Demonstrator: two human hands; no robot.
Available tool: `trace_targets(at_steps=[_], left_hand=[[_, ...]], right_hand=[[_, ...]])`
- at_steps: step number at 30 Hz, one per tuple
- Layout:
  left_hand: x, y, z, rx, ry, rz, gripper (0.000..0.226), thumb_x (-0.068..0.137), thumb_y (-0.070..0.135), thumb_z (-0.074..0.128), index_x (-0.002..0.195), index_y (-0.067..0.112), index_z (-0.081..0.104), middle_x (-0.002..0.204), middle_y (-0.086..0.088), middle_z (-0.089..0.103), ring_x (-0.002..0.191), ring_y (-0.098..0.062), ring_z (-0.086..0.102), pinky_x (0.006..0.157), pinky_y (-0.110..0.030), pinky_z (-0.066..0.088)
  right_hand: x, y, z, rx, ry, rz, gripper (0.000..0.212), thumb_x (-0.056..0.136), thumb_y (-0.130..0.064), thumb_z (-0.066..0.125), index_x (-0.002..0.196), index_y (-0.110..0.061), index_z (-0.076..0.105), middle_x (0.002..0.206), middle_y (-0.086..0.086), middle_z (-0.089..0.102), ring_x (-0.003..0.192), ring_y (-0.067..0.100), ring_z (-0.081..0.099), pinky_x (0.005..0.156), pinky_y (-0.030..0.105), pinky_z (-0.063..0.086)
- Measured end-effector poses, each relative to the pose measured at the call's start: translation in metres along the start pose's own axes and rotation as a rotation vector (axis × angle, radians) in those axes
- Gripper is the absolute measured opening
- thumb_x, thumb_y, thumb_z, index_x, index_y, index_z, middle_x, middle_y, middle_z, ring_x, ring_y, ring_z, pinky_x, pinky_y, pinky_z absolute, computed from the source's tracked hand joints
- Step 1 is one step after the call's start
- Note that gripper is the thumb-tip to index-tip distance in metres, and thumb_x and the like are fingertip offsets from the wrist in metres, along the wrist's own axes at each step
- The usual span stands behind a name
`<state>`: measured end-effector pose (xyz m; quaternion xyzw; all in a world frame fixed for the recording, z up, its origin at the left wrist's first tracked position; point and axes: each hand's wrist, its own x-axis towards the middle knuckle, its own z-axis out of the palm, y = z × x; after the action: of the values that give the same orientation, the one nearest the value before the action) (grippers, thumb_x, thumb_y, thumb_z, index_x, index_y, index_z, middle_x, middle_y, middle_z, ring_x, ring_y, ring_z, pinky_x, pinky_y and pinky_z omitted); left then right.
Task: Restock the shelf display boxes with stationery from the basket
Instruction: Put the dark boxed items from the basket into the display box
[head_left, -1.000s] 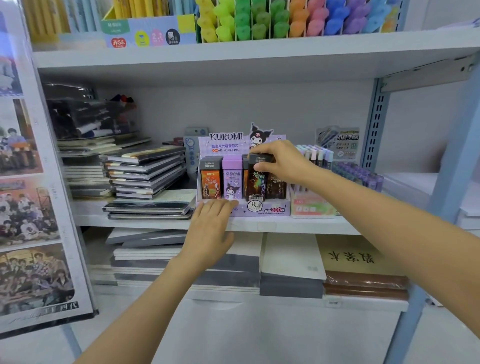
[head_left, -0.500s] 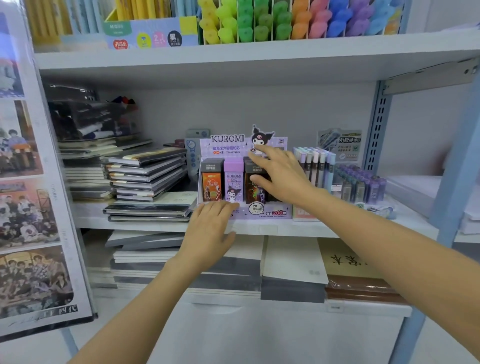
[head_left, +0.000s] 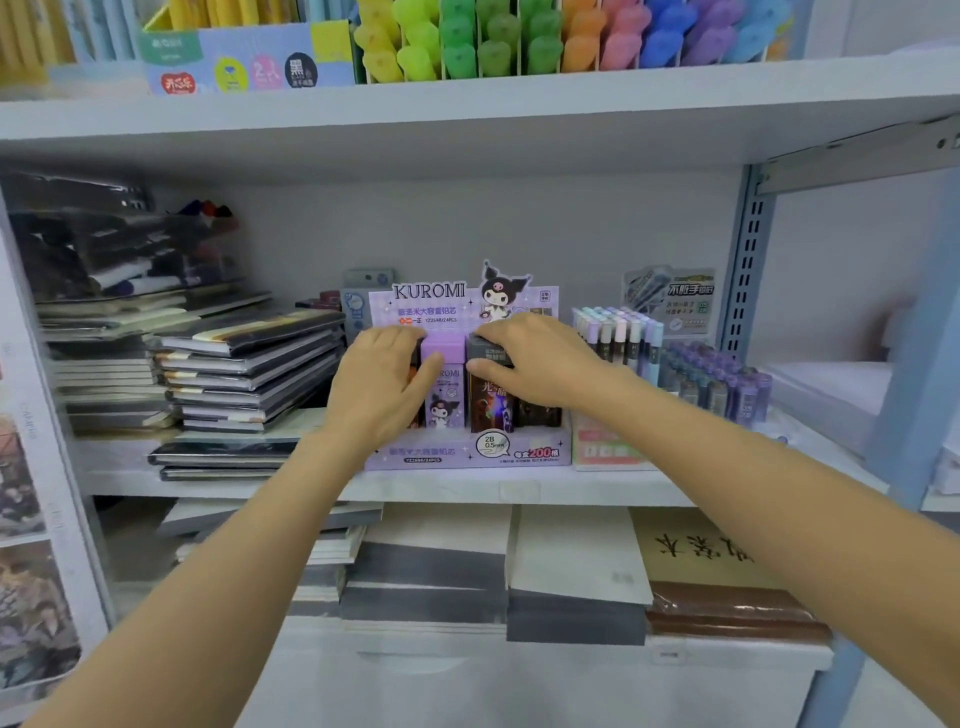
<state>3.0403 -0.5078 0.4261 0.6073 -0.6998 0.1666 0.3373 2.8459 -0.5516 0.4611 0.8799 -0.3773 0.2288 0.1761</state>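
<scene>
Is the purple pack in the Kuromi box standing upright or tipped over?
Upright: the purple pack stands vertical in the Kuromi box, its printed front facing out.

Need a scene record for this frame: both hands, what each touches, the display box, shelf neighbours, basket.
display box: Kuromi-branded, on the middle shelf, packs standing upright
left hand: over the box's left end, thumb on purple pack; grip unclear
right hand: pinches dark pack, thumb in front, fingers over its top
left neighbour: notebook stack
right neighbour: pen display
basket: not in view
</scene>
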Motion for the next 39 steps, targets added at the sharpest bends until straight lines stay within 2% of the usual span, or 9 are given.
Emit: trace_targets(at_steps=[4, 8, 11, 15, 23, 26, 29, 33, 39], left_hand=[[-0.004, -0.002, -0.004, 0.095, -0.036, 0.033, 0.057, 0.099, 0.047, 0.040, 0.144, 0.013, 0.042, 0.149, -0.006, 0.044, 0.140, -0.024, 0.033, 0.120, -0.046, 0.014], [-0.007, 0.003, 0.000, 0.110, -0.013, 0.053, 0.063, 0.095, 0.050, 0.047, 0.143, 0.010, 0.042, 0.143, -0.009, 0.048, 0.133, -0.026, 0.039, 0.116, -0.044, 0.024], [-0.003, 0.010, -0.005, 0.180, -0.040, 0.053, 0.070, 0.095, 0.059, 0.037, 0.147, 0.013, 0.036, 0.151, -0.006, 0.040, 0.143, -0.024, 0.027, 0.121, -0.045, 0.005], [0.004, 0.037, 0.003, 0.193, -0.035, 0.241, 0.073, 0.096, 0.059, 0.034, 0.155, 0.020, 0.017, 0.162, 0.001, 0.018, 0.150, -0.019, 0.006, 0.122, -0.044, -0.001], [0.007, 0.045, 0.029, 0.140, 0.016, 0.181, 0.054, 0.096, 0.045, 0.050, 0.143, 0.019, 0.040, 0.143, 0.002, 0.048, 0.139, -0.017, 0.035, 0.121, -0.042, 0.004], [-0.007, 0.045, 0.027, 0.117, 0.061, 0.219, 0.065, 0.096, 0.047, 0.048, 0.151, 0.015, 0.030, 0.157, -0.003, 0.031, 0.149, -0.023, 0.014, 0.121, -0.047, 0.001], [-0.040, 0.047, 0.028, 0.074, 0.134, 0.342, 0.065, 0.093, 0.053, 0.047, 0.149, 0.020, 0.038, 0.157, -0.010, 0.028, 0.147, -0.031, 0.020, 0.119, -0.054, 0.011], [-0.067, 0.047, 0.045, 0.022, 0.002, 0.347, 0.039, 0.089, 0.040, 0.066, 0.126, 0.029, 0.064, 0.158, -0.007, 0.027, 0.148, -0.029, 0.015, 0.115, -0.062, 0.015], [-0.066, 0.043, 0.048, -0.152, -0.013, 0.261, 0.015, 0.088, 0.019, 0.070, 0.103, 0.019, 0.070, 0.155, -0.006, 0.033, 0.148, -0.028, 0.016, 0.112, -0.064, 0.023]], right_hand=[[-0.003, 0.014, -0.012, -0.018, -0.091, 0.012, 0.069, 0.092, -0.061, 0.045, 0.145, -0.018, 0.039, 0.147, 0.006, 0.046, 0.133, 0.028, 0.044, 0.110, 0.042, 0.037], [-0.010, 0.008, 0.001, -0.042, -0.147, 0.033, 0.059, 0.095, -0.055, 0.045, 0.138, -0.015, 0.044, 0.139, 0.006, 0.053, 0.124, 0.026, 0.050, 0.103, 0.044, 0.043], [-0.011, 0.011, -0.006, 0.057, -0.179, 0.047, 0.061, 0.094, -0.053, 0.050, 0.141, -0.016, 0.041, 0.141, 0.006, 0.052, 0.125, 0.026, 0.050, 0.102, 0.044, 0.044], [-0.016, 0.025, -0.019, -0.152, -0.172, 0.045, 0.076, 0.090, -0.052, 0.055, 0.147, -0.009, 0.030, 0.153, 0.011, 0.036, 0.138, 0.026, 0.037, 0.119, 0.043, 0.019], [-0.023, 0.026, -0.008, -0.225, -0.095, 0.017, 0.034, 0.091, -0.026, 0.056, 0.121, -0.013, 0.053, 0.123, 0.002, 0.063, 0.113, 0.023, 0.057, 0.118, 0.040, 0.020], [-0.032, 0.029, -0.014, -0.116, -0.122, -0.011, 0.058, 0.093, -0.043, 0.053, 0.140, -0.011, 0.041, 0.146, 0.008, 0.045, 0.137, 0.023, 0.038, 0.122, 0.042, 0.008], [-0.059, 0.036, -0.016, -0.066, 0.031, -0.079, 0.071, 0.093, -0.049, 0.052, 0.152, -0.019, 0.026, 0.161, 0.002, 0.018, 0.148, 0.015, 0.014, 0.122, 0.040, 0.000], [-0.095, 0.042, -0.010, -0.014, 0.134, -0.018, 0.071, 0.088, -0.052, 0.059, 0.148, -0.023, 0.035, 0.161, 0.001, 0.018, 0.148, 0.017, 0.014, 0.120, 0.037, 0.000], [-0.138, 0.045, 0.009, 0.000, 0.126, 0.136, 0.060, 0.087, -0.034, 0.068, 0.140, -0.018, 0.045, 0.151, 0.004, 0.039, 0.142, 0.020, 0.031, 0.121, 0.039, 0.004]])
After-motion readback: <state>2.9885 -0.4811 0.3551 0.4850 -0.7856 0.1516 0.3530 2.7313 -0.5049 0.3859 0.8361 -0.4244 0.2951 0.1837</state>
